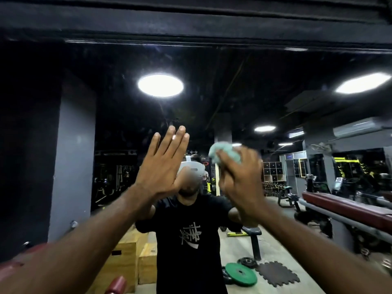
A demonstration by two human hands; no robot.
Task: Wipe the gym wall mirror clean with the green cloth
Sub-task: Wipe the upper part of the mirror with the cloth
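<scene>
Bare forearms rise from the lower corners. The left hand is spread flat, fingers straight and close together, palm toward the large gym wall mirror. Just beside it, the right hand curls its fingers round the crumpled pale green cloth, which bulges above the knuckles at the glass. Below the right hand, the reflection shows a round green weight plate on the floor.

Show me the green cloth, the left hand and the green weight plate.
green cloth (224, 153): head view, on the bunched fabric near its top.
left hand (161, 172): head view, on the back of the hand.
green weight plate (233, 271): head view, on its flat face beside the hub.
</scene>
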